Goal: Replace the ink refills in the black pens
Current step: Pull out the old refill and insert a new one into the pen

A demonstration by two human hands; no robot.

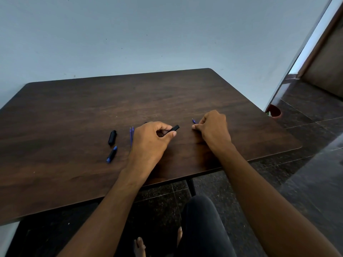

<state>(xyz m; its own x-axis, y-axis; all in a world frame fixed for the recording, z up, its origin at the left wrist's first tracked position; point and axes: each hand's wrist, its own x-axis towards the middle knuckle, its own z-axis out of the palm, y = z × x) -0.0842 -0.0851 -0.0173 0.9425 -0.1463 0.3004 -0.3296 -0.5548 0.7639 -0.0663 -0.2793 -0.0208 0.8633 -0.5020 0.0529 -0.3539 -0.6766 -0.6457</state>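
My left hand (151, 138) grips a black pen barrel (174, 128) whose end sticks out to the right past my thumb. My right hand (213, 127) is closed on a blue ink refill (194, 121); only its tip shows to the left of the fingers. Two blue refills (131, 133) lie on the dark wooden table (74, 112), partly hidden behind my left hand. Further left rest a black pen cap (112, 137) and a black pen part with blue ends (111, 154).
The table's front edge runs diagonally below my forearms, and its right edge is near my right wrist. A red pot (274, 111) stands on the dark tiled floor beyond the right corner. My leg and bare feet show under the table.
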